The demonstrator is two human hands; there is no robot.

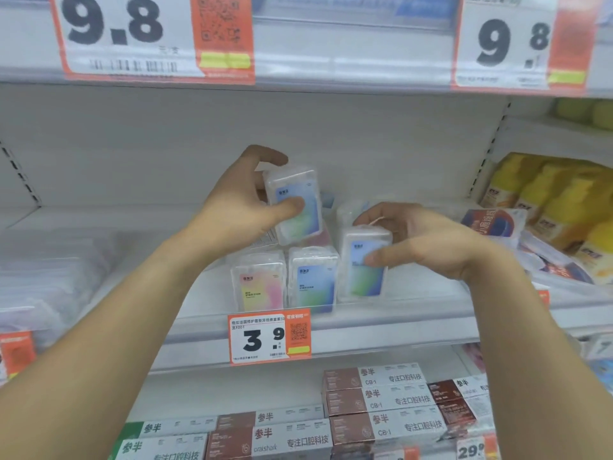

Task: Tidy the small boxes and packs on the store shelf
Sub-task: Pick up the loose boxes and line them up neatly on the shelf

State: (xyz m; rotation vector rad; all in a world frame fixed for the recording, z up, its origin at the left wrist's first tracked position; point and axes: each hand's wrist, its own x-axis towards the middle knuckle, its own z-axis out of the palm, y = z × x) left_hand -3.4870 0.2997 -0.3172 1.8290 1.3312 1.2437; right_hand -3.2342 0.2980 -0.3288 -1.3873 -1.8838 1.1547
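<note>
The two clear packs [293, 204] [365, 267] being held carry blue-to-green gradient labels. A standing pack [258, 282] at centre shows pink fading to yellow; its neighbour [313, 280] is blue. The price tag [269, 338] is white with orange trim. Bottles [560, 207] at right are yellow.

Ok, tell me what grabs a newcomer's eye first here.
Two hands at mid-shelf: the left hand holds up a clear blue-green box, and the right hand grips another box lower down. Huge 9.8 price tags hang above, with a 3.9 tag below.
</note>
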